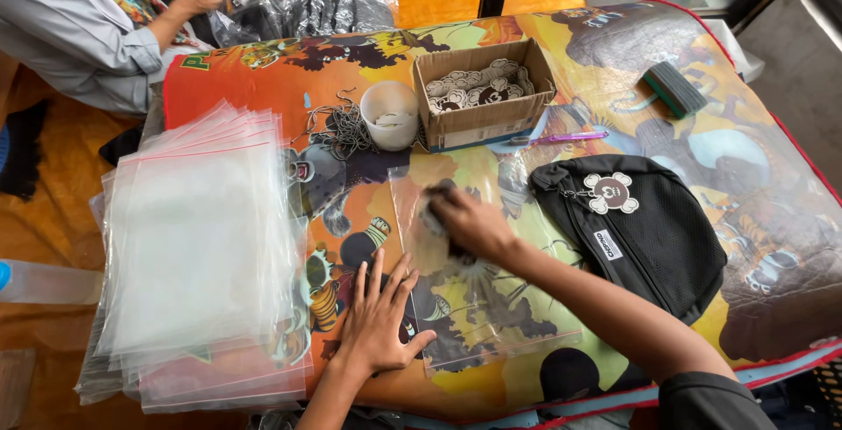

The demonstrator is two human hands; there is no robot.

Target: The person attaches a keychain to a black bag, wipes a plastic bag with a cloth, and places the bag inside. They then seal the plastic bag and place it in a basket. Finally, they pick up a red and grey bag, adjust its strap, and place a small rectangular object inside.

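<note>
A tall stack of clear zip bags (pixel 197 255) lies on the left part of the counter (pixel 614 62), which is covered in a bright cartoon print. Beside the stack's top corner sits a tangle of metal hooks (pixel 340 127), touching a white plastic cup (pixel 390 114). Just right of the cup stands an open cardboard box (pixel 482 119) of skull-shaped patches. A purple pen (pixel 561 138) lies before the box, and a green-edged brush (pixel 674 88) rests farther right. A co-worker's sleeve (pixel 79 31) shows at top left.

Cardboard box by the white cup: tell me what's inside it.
The cardboard box holds a pile of pale cut-out patches with dark cartoon markings. Only the top layer shows; whatever lies beneath it, and the box floor, is covered.
</note>
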